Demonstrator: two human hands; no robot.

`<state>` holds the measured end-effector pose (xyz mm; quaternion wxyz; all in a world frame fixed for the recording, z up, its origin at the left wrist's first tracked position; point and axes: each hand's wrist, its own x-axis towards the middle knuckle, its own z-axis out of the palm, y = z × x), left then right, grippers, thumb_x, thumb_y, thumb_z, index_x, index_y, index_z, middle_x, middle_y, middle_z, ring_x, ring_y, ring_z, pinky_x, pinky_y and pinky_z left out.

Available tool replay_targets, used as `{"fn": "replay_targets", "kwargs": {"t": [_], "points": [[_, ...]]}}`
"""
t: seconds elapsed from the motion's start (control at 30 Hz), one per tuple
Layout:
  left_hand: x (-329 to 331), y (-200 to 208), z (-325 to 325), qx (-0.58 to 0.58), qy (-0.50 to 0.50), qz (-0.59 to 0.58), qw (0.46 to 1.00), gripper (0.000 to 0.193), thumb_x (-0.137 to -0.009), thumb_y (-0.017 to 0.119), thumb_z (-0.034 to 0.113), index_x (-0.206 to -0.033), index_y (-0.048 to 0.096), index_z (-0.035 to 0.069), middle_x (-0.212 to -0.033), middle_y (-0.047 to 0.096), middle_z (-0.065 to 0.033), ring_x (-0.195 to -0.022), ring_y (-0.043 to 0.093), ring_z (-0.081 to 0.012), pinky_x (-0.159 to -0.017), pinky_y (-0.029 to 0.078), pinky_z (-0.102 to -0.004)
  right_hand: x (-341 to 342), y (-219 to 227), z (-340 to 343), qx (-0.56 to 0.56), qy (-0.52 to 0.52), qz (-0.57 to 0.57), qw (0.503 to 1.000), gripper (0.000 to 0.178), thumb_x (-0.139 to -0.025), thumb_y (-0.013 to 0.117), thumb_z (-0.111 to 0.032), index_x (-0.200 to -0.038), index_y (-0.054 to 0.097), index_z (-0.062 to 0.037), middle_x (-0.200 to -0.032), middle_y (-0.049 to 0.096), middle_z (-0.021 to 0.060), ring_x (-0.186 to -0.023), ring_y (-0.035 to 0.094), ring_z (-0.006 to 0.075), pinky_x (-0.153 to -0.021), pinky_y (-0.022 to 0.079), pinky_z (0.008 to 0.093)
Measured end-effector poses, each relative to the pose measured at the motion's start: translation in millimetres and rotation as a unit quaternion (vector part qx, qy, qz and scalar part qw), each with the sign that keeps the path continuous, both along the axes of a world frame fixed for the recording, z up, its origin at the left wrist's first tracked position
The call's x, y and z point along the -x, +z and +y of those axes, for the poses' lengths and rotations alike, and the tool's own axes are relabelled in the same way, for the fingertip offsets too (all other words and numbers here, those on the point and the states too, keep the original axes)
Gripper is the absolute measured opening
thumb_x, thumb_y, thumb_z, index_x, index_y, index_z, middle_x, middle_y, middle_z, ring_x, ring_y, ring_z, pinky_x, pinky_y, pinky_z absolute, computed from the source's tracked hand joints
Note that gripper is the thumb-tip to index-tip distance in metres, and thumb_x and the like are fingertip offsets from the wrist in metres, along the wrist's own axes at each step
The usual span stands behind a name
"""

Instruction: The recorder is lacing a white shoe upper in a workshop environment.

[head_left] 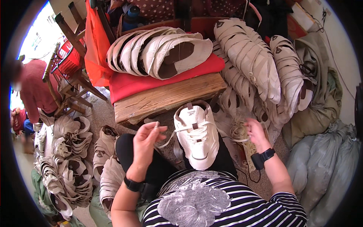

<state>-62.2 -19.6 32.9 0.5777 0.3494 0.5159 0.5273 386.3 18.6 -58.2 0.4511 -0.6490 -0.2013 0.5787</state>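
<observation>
A cream shoe upper (197,145) with a brown lining rests between my knees, toe towards me, its laces threaded across the front. To its left, my left hand (146,140) is raised with thumb and fingers pinched on one end of the shoelace (169,140); the lace sags from the upper towards that hand. My right hand (258,135) is closed at the right of the upper, with the other lace end running out to its fingers. Beside that hand lies a coiled bundle of cream laces (238,131). Both wrists wear dark bands.
A wooden bench (170,97) with red cloth (204,68) carries a row of nested uppers (159,51). More stacked uppers (249,56) stand at the right, others (70,166) on the floor at left. Grey sacks (321,162) lie right. Another person (36,85) sits far left.
</observation>
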Motion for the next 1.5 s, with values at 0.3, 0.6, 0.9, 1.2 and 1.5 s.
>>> {"fn": "replay_targets", "kwargs": {"t": [0.3,0.6,0.9,1.2,1.5], "points": [[-57.6,-10.4,5.2,0.053,-0.059,-0.05,0.996,0.016,-0.1,0.057,0.02,-0.096,0.057,0.004,-0.078,0.062,-0.0008,-0.059,0.052,-0.0049,-0.052,0.039,-0.0192,140.3,100.1,22.6,-0.193,0.313,-0.049,0.929,0.009,-0.098,0.052,-0.011,-0.105,0.051,-0.0062,-0.083,0.065,0.0038,-0.063,0.058,0.0056,-0.053,0.042,0.017],[-53.2,-14.9,2.1,0.079,-0.086,-0.018,0.993,0.013,-0.097,0.061,0.019,-0.09,0.061,0.008,-0.072,0.057,0.0063,-0.058,0.045,-0.0012,-0.052,0.033,-0.0175,147.9,105.6,32.7,-0.229,0.452,-0.159,0.848,0.009,-0.094,0.054,-0.008,-0.102,0.051,-0.0043,-0.078,0.065,0.0046,-0.058,0.058,0.0102,-0.051,0.044,0.0228],[-47.9,-16.0,20.1,0.076,-0.124,0.056,0.988,0.012,-0.091,0.064,0.016,-0.084,0.062,0.005,-0.07,0.056,0.006,-0.061,0.048,-0.0033,-0.054,0.036,-0.0197,171.7,134.4,35.8,-0.364,0.549,-0.502,0.561,0.021,-0.085,0.054,-0.006,-0.104,0.047,-0.0018,-0.072,0.063,0.0178,-0.068,0.065,0.0366,-0.059,0.051,0.0454],[-45.9,23.9,41.2,-0.223,-0.241,0.561,0.76,0.013,-0.08,0.066,0.014,-0.085,0.059,0.005,-0.083,0.06,-0.0143,-0.075,0.062,-0.0351,-0.063,0.05,-0.0439,175.9,168.2,59.7,-0.345,0.668,-0.554,0.357,0.027,-0.083,0.054,-0.009,-0.106,0.047,0.0025,-0.065,0.063,0.0161,-0.064,0.067,0.0334,-0.054,0.051,0.0432],[-18.7,41.6,80.9,-0.258,-0.399,0.425,0.771,0.026,-0.075,0.073,0.008,-0.096,0.059,0.003,-0.095,0.055,-0.0107,-0.088,0.06,-0.0308,-0.076,0.051,-0.0381,160.9,168.3,91.2,-0.403,0.681,-0.487,0.37,0.018,-0.084,0.061,-0.021,-0.097,0.059,-0.0079,-0.098,0.057,0.014,-0.089,0.063,0.0322,-0.074,0.051,0.044]]}}
